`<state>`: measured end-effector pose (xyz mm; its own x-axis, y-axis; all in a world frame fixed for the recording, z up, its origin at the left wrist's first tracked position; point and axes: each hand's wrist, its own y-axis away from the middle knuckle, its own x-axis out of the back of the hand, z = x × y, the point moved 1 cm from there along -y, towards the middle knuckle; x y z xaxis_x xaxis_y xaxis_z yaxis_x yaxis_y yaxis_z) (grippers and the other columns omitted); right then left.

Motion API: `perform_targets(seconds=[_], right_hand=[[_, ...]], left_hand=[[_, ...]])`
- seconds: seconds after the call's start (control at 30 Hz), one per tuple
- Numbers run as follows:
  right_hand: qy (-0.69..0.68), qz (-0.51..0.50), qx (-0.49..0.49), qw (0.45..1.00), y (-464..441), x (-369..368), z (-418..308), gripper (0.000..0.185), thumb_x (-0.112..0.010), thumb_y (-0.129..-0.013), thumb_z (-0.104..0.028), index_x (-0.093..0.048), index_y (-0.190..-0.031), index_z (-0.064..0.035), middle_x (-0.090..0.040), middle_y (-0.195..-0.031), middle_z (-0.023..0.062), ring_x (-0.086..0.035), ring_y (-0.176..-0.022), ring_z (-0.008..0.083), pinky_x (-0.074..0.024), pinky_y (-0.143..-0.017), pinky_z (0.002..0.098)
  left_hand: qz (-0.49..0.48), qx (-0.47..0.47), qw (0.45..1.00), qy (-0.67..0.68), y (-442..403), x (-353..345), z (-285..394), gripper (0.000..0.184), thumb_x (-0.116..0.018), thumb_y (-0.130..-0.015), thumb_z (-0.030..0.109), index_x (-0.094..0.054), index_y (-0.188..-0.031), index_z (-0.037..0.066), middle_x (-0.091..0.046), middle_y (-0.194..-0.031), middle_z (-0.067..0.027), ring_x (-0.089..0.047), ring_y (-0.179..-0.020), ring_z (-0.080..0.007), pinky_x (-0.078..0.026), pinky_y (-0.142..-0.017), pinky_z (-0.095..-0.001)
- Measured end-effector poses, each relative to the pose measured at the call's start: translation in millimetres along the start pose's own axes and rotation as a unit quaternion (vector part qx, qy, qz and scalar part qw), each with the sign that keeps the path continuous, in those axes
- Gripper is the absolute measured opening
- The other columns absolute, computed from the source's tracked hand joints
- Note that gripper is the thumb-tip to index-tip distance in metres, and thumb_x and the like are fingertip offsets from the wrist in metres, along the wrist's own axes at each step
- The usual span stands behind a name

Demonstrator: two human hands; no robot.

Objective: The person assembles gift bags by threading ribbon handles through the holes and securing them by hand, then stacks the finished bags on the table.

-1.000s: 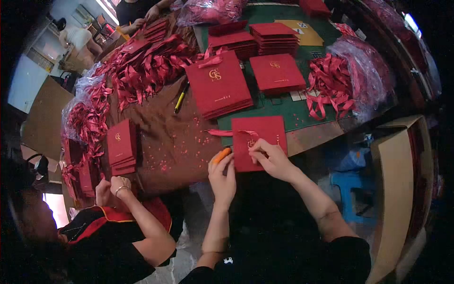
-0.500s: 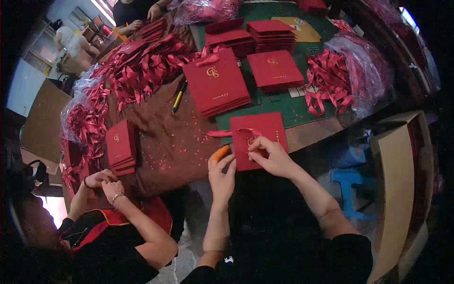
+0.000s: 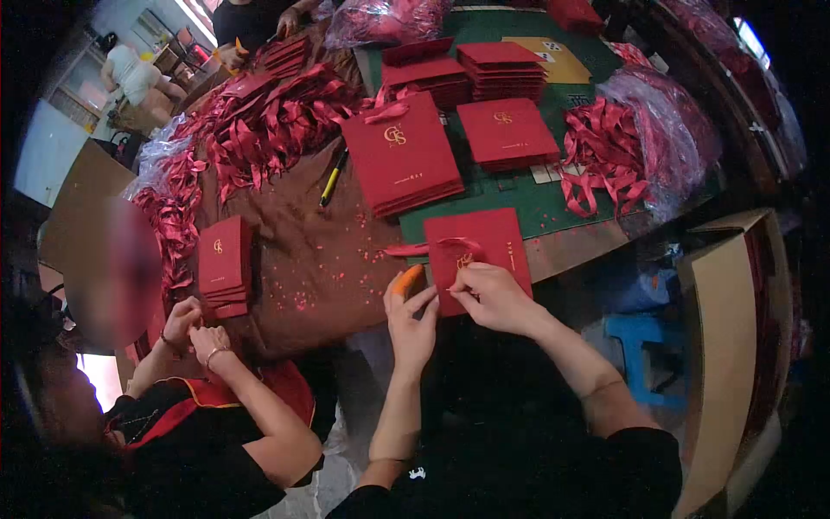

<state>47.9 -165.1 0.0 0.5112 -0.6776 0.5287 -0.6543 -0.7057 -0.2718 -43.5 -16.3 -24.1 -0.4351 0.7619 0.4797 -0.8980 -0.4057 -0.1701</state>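
Observation:
A red paper bag (image 3: 494, 232) with gold lettering lies at the table's front edge, a red ribbon (image 3: 450, 246) across its face and trailing off its left side. My right hand (image 3: 494, 298) rests over the bag's lower part, thumb and forefinger pinched together; whatever is between them is too small to make out. Just left of the bag is my left hand (image 3: 411, 324), fingers apart, an orange cover (image 3: 408, 280) on one finger. Its thumb points toward the right fingertips, and I see nothing held there.
Stacks of red bags (image 3: 405, 160) stand behind, beside a yellow-black pen (image 3: 331, 183). Ribbons in plastic (image 3: 661, 143) lie at right. A co-worker's hands (image 3: 203, 333) work at left near another stack (image 3: 225, 259). A cardboard box (image 3: 722, 346) and blue stool (image 3: 640, 346) stand at right.
My right hand has shifted slightly left and down, still pinching. The left thumb and fingers have spread a little. The co-worker's hands at left moved slightly.

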Motion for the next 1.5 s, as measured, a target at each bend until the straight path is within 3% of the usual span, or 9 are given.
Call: perform_targets(seconds=[0.27, 0.63, 0.67, 0.73, 0.97, 1.17, 1.27, 1.3, 1.5], right_hand=[[0.051, -0.139, -0.048, 0.988, -18, 16, -6, 0.007, -0.059, -0.08, -0.007, -0.059, -0.083, -0.0009, -0.063, -0.081, 0.0184, -0.061, -0.084, 0.0374, -0.0481, -0.072, 0.0452], [-0.082, -0.153, -0.195, 0.965, -21, 19, -3, 0.005, -0.063, -0.077, 0.002, -0.057, -0.077, 0.0034, -0.064, -0.07, 0.0118, -0.064, -0.066, 0.0163, -0.0495, -0.058, 0.0305], [-0.023, -0.141, -0.118, 0.983, -19, 20, -2, 0.009, -0.064, -0.079, -0.003, -0.056, -0.083, 0.0008, -0.064, -0.077, 0.0165, -0.064, -0.075, 0.0323, -0.0497, -0.065, 0.039], [0.034, -0.117, -0.04, 0.992, -10, 17, 5, 0.011, -0.063, -0.08, -0.004, -0.054, -0.086, -0.0001, -0.062, -0.08, 0.0171, -0.062, -0.08, 0.0366, -0.0489, -0.068, 0.0417], [0.022, -0.152, -0.025, 0.988, 0, 35, 4, 0.014, -0.064, -0.082, -0.01, -0.053, -0.087, -0.0019, -0.058, -0.08, 0.0155, -0.058, -0.083, 0.037, -0.0466, -0.073, 0.0448], [0.02, 0.098, 0.12, 0.988, 7, 53, -8, 0.01, -0.067, -0.082, -0.012, -0.063, -0.086, -0.0033, -0.062, -0.081, 0.0096, -0.059, -0.086, 0.0275, -0.0482, -0.08, 0.0361], [-0.236, 0.319, -0.036, 0.917, 16, 36, 24, 0.015, -0.052, -0.096, -0.012, -0.056, -0.107, -0.0028, -0.058, -0.108, 0.0072, -0.054, -0.105, 0.0167, -0.0411, -0.093, 0.0293], [-0.206, 0.299, -0.133, 0.922, 15, 32, 38, 0.019, -0.044, -0.1, -0.013, -0.05, -0.115, -0.0024, -0.054, -0.115, 0.0079, -0.051, -0.107, 0.0145, -0.0388, -0.095, 0.0284], [-0.241, 0.265, -0.116, 0.926, 14, 29, 51, 0.023, -0.045, -0.1, -0.016, -0.045, -0.118, -0.0019, -0.056, -0.113, 0.0101, -0.053, -0.105, 0.0155, -0.0397, -0.095, 0.0299]], left_hand=[[0.018, -0.054, 0.992, -0.11, 11, -5, 4, 0.023, -0.071, -0.076, 0.006, -0.071, -0.099, 0.008, -0.049, -0.132, -0.0129, -0.032, -0.127, -0.0346, -0.026, -0.107, -0.0464], [0.054, -0.16, 0.973, -0.157, 11, -9, 17, 0.033, -0.071, -0.071, 0.005, -0.067, -0.103, 0.009, -0.052, -0.12, -0.0132, -0.043, -0.115, -0.0353, -0.035, -0.092, -0.048], [0.028, -0.165, 0.977, -0.131, 5, -10, 10, 0.032, -0.072, -0.07, 0.004, -0.067, -0.101, 0.009, -0.053, -0.116, -0.0134, -0.043, -0.112, -0.0357, -0.036, -0.09, -0.0464], [0.004, -0.191, 0.979, -0.071, -5, -11, -1, 0.028, -0.073, -0.07, 0.001, -0.066, -0.097, 0.007, -0.055, -0.105, -0.0138, -0.047, -0.101, -0.0354, -0.04, -0.084, -0.0451], [-0.033, -0.183, 0.976, -0.109, 1, -25, 9, 0.03, -0.068, -0.07, -0.003, -0.058, -0.099, 0.001, -0.051, -0.108, -0.0161, -0.045, -0.104, -0.0372, -0.041, -0.085, -0.0449], [-0.001, -0.228, 0.958, -0.175, 12, -22, 21, 0.04, -0.065, -0.063, -0.004, -0.061, -0.102, 0.0, -0.054, -0.112, -0.0165, -0.047, -0.11, -0.0395, -0.037, -0.092, -0.0504], [0.004, -0.245, 0.954, -0.17, 12, -24, 28, 0.028, -0.065, -0.068, -0.005, -0.061, -0.096, -0.001, -0.057, -0.109, -0.0178, -0.05, -0.113, -0.0396, -0.041, -0.093, -0.048], [-0.004, -0.251, 0.955, -0.159, 14, -26, 29, 0.024, -0.065, -0.07, -0.005, -0.061, -0.094, -0.002, -0.058, -0.108, -0.0185, -0.052, -0.112, -0.0394, -0.043, -0.093, -0.0475], [-0.066, -0.295, 0.936, -0.178, 3, -9, 32, 0.017, -0.066, -0.073, -0.002, -0.062, -0.09, -0.001, -0.061, -0.1, -0.0158, -0.061, -0.099, -0.0366, -0.054, -0.079, -0.0417]])
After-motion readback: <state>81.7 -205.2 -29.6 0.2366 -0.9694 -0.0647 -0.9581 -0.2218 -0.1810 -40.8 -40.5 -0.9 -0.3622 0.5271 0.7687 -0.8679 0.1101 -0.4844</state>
